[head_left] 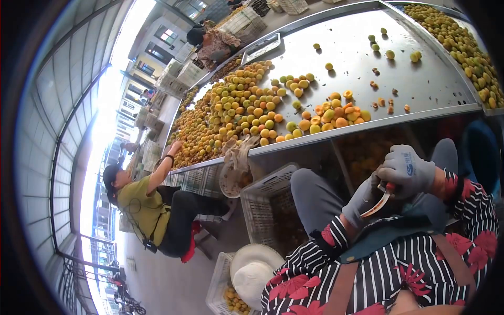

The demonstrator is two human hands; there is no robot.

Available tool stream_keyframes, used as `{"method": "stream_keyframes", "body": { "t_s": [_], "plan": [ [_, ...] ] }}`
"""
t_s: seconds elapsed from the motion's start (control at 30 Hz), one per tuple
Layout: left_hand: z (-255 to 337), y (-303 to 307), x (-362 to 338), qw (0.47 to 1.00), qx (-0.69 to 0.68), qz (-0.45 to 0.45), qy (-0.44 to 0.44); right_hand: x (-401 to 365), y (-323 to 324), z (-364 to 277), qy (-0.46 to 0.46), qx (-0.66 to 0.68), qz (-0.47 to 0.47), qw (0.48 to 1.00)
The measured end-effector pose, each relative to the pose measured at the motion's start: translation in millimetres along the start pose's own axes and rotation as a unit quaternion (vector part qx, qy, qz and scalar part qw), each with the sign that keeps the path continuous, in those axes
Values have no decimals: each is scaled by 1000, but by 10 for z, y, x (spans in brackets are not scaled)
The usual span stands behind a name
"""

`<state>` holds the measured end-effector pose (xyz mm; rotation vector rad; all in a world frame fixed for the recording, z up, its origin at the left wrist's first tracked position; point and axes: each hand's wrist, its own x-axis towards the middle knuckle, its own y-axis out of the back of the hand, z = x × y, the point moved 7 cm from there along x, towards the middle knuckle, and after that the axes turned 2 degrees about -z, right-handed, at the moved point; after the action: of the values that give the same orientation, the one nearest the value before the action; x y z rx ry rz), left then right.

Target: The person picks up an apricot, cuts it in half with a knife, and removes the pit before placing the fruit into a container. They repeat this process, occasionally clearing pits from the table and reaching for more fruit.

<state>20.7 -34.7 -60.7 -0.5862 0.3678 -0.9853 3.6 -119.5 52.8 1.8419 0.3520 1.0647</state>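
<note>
1. The curved knife [382, 204] is at the person's right hand [407, 170], above the lap and between the knees. Its blade slants down across the left glove in the view, and its red handle [390, 187] shows just below the right-hand fingers.
2. The right hand, in a grey glove with blue print, is closed around that handle in a narrow grip. The left hand [358, 202], also gloved, is tucked against it; its fingers are partly hidden, so whether they hold anything cannot be told.
3. The knife is probably light and stiff, with a sharp inner or outer edge. The blade carries a reddish-brown stain and may be slick. The handle is the sound place to hold; the blade and tip call for care.
4. In front stands a raised-edge metal table [352, 50], pale and shiny, likely smooth underhand. A large heap of orange-yellow fruit [236, 100] covers one end, and opened fruit pieces [353, 112] lie near the close edge; these are probably soft and easily bruised.
5. Beside the person are a plastic crate [257, 205] and a pale hat [256, 275] resting on another crate.
6. Beyond, a seated person in a yellow-green top [139, 202] reaches to the heap, in a long, bright hall with stacked crates [169, 80].
</note>
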Motion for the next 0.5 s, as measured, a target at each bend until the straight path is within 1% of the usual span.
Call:
{"method": "stream_keyframes", "body": {
  "t_s": [0.07, 0.1, 0.13, 0.17, 0.2, 0.23, 0.27, 0.3, 0.33, 0.37, 0.4, 0.43, 0.47, 0.5],
  "plan": [
    [125, 17, 7, 994, 79, -20, -66, 3, 25, 4, -30, -55, -19, 998],
    [342, -52, -63, 934, 298, -25, -196, 8, 33, -9, -24, -53, -17, 998],
    [415, -10, -79, 933, 301, -20, -197, -1, 91, 8, -45, -41, 25, 998],
    [296, 165, -38, 994, 97, 17, -42, -25, 132, 27, -68, -29, 66, 995],
    [88, 224, -80, 985, -116, 54, 116, -58, 72, 24, -66, -25, 65, 995],
    [17, 241, -53, 975, -172, 102, 94, -124, 63, 86, -106, -4, 122, 987],
    [-67, 283, -32, 975, -173, 104, 91, -175, 76, 127, -145, 15, 177, 973],
    [-131, 379, -7, 969, -210, 107, 69, -152, 70, 94, -160, 46, 159, 973],
    [-189, 473, 9, 961, -248, 109, 47, -134, 21, 56, -159, 47, 160, 973],
    [-198, 565, 32, 978, -183, 102, 4, -110, -51, 3, -142, 48, 153, 977],
    [-188, 529, 9, 978, -183, 104, 3, -81, -103, -51, -126, 48, 146, 980],
    [-59, 457, -19, 985, -120, 113, -59, -18, -98, -126, -105, 40, 150, 982],
    [67, 381, -54, 984, -56, 122, -121, -31, -129, -132, -104, 42, 149, 983],
    [43, 363, -34, 971, -172, 135, -100, -42, -232, -126, -106, 34, 100, 989]
  ]
}}
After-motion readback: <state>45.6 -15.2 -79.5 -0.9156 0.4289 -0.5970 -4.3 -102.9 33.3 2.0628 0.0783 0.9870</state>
